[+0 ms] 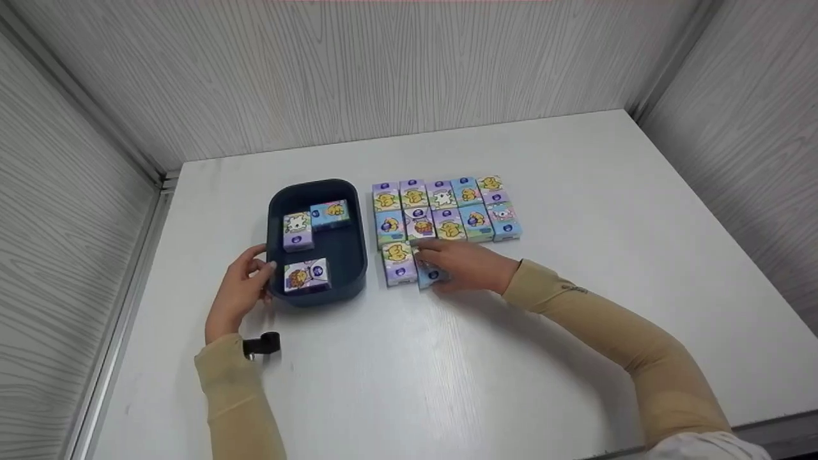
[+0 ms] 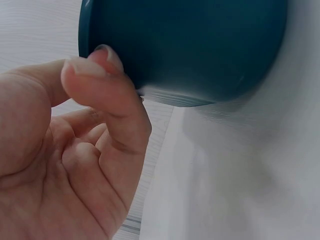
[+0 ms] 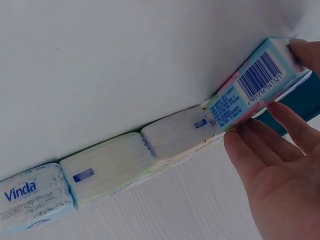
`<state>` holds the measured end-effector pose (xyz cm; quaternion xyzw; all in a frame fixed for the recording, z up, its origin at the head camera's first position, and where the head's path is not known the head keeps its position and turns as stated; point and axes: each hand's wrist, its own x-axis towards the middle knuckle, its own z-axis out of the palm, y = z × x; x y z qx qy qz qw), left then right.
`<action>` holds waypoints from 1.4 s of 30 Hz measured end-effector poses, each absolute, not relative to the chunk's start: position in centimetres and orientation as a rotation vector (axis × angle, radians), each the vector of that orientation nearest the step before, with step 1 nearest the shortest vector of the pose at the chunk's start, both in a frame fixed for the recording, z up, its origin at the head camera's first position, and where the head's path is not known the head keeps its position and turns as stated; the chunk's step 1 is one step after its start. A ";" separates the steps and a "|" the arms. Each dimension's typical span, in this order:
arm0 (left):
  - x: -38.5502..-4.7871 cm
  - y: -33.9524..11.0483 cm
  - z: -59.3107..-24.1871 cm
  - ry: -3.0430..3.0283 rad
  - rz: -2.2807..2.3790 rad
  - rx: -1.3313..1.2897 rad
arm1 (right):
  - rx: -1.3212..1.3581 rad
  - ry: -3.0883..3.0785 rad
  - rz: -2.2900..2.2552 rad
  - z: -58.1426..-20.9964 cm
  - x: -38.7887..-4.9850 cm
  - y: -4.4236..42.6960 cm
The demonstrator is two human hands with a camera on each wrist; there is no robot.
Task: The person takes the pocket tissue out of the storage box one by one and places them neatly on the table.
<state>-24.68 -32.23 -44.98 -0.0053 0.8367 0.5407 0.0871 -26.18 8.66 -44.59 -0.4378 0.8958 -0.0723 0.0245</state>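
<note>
My left hand [image 1: 238, 291] pinches the near-left rim of a dark blue plastic bin [image 1: 342, 249]. The left wrist view shows the thumb and curled fingers at the bin's edge [image 2: 190, 45]. Inside lie a white-and-purple tissue pack [image 1: 298, 231], a blue tissue pack [image 1: 330, 214] and a purple tissue pack [image 1: 307, 276]. My right hand [image 1: 470, 263] holds a light blue tissue pack [image 1: 431, 276] by its ends, partly hidden under the fingers. Its barcode side [image 3: 260, 77] faces the right wrist camera. Left of it sits a yellow-and-purple tissue pack [image 1: 399, 263].
Two rows of small tissue packs [image 1: 449, 227] lie side by side on the white table [image 1: 383, 383], right of the bin. Pale wood-grain panels [image 1: 409, 70] enclose the table at the back and sides. A black strap piece [image 1: 262, 345] sticks out from the left wrist.
</note>
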 end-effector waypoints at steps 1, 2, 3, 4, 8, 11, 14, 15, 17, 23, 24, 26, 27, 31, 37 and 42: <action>-24.7 -32.2 -45.0 2.491 1.614 -0.020 | -1.378 2.777 -0.226 -44.6 -26.2 8.6; -24.7 -32.2 -45.0 2.489 1.618 -0.021 | -1.399 2.783 -0.230 -44.6 -26.3 8.5; -24.7 -32.2 -45.0 2.487 1.622 -0.020 | -1.414 2.792 -0.230 -44.6 -26.4 8.5; -24.7 -32.2 -44.9 2.484 1.628 -0.019 | -1.424 2.803 -0.230 -44.6 -26.5 8.4; -24.6 -32.1 -44.9 2.486 1.642 -0.003 | -1.414 2.843 -0.232 -44.8 -26.8 8.1; -24.5 -32.1 -44.9 2.492 1.641 -0.005 | -1.394 2.855 -0.234 -44.8 -26.9 7.9; -24.4 -32.0 -44.9 2.491 1.635 -0.010 | -1.388 2.855 -0.231 -44.7 -26.9 7.7; -24.4 -32.0 -44.9 2.489 1.634 -0.009 | -1.388 2.856 -0.223 -44.6 -26.8 7.7; -24.4 -32.0 -44.9 2.486 1.632 -0.007 | -1.389 2.851 -0.216 -44.4 -26.8 7.7; -24.4 -32.1 -44.7 2.482 1.639 -0.004 | -1.395 2.829 -0.215 -43.8 -27.1 7.6; -24.4 -32.1 -44.8 2.481 1.640 -0.004 | -1.397 2.825 -0.212 -43.7 -27.2 7.6; -24.4 -32.1 -44.8 2.481 1.636 -0.004 | -1.398 2.816 -0.203 -43.5 -27.4 7.5; -24.4 -32.1 -44.8 2.482 1.633 -0.006 | -1.395 2.813 -0.195 -43.4 -27.5 7.5; -24.4 -32.3 -44.8 2.481 1.621 -0.033 | -1.369 2.782 -0.209 -42.2 -27.9 6.9; -24.4 -32.4 -44.9 2.499 1.618 -0.033 | -1.347 2.779 -0.191 -40.1 -28.9 5.1; -24.5 -32.1 -44.8 2.501 1.620 0.001 | -1.361 2.778 -0.155 -38.5 -30.0 2.2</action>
